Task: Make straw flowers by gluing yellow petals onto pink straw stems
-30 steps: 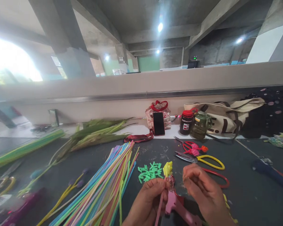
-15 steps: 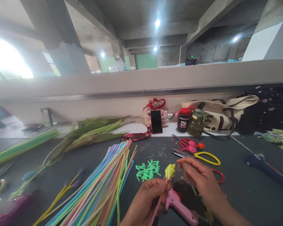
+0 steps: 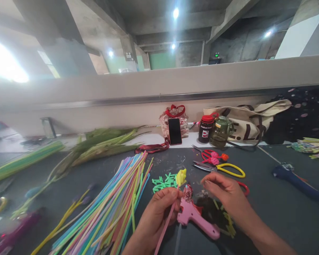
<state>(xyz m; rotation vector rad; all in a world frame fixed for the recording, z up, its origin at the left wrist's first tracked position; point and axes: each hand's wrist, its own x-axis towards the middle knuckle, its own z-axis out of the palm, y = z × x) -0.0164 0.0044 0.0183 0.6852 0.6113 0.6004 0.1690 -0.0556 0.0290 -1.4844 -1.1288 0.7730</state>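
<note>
My left hand [image 3: 163, 205] is closed around a pink strip-like stem [image 3: 166, 226] whose upper end carries a bunch of short yellow pieces [image 3: 181, 177]. To its right, my right hand [image 3: 224, 189] is pinched, apart from the yellow tip; whatever lies between the fingertips is too small to make out. Between the hands lies a pink glue gun [image 3: 198, 217] with a clear glue stick at its back. Just beyond my left hand, short green pieces [image 3: 164, 181] form a loose pile. Yellow-green scraps [image 3: 230, 223] lie below my right hand.
Left of my hands spreads a bundle of long pastel strips [image 3: 114, 205]. Yellow-handled scissors [image 3: 231, 170] and red-handled scissors [image 3: 208, 155] lie beyond my right hand. A phone [image 3: 174, 131], a black bottle [image 3: 205, 129] and a green jug [image 3: 220, 132] stand at the back.
My left hand has shifted slightly left with the stem, its yellow tip moving up and left, away from the glue gun. My right hand stays pinched nearby. The view has tilted slightly.
</note>
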